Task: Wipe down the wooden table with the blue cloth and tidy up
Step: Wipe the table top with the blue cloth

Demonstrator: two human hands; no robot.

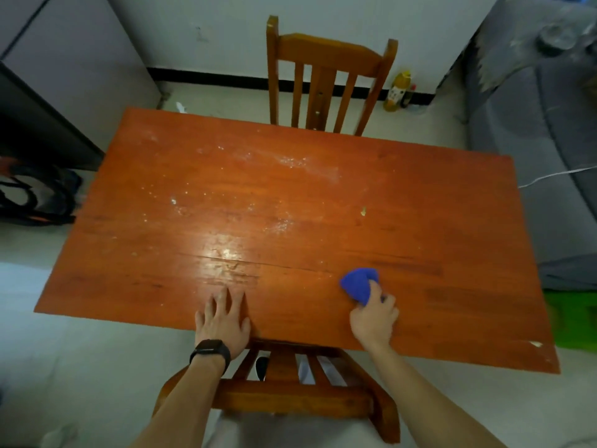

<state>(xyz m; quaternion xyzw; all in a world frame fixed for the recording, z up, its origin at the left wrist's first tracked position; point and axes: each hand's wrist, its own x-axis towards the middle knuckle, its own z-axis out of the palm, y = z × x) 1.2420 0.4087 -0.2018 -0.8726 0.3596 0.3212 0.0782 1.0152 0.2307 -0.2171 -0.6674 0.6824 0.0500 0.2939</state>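
Your right hand (374,321) grips blue cloth (357,282) at near edge of tabletop (323,195), narrow end toward your palm, bulk beyond curled fingers (375,287), left hand (223,321) flat, fingers spread

Your wooden table (420,205) carried white dusty smears (290,163) from its middle toward the far left corner, and one pale crumb (363,211) right of centre. Close to the near edge sat your blue cloth (357,284), gripped by your right hand (374,318). Your left hand (223,321) rested flat at that edge.

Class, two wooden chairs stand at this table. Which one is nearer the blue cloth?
The near chair, tucked under the table at the bottom of the view; the far chair stands across it, by the wall.
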